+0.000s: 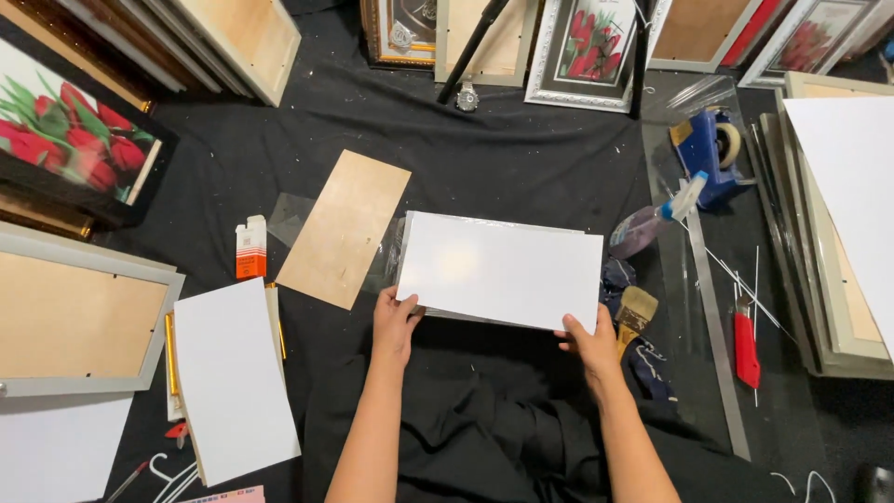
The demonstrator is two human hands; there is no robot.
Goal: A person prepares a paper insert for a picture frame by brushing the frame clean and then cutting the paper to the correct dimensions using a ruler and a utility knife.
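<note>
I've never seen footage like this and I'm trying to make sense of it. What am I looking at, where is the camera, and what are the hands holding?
There is no machine here: a person wears a camera on the head, so you look down at their own two bare hands. The left hand and the right hand each grip a near corner of a white rectangular board, which lies over a frame on a black cloth. Around it lie a thin brown backing board, a small orange and white box, a paintbrush, a red utility knife, a blue tape dispenser and a spray bottle. Framed tulip pictures lean at the far edge.
</note>
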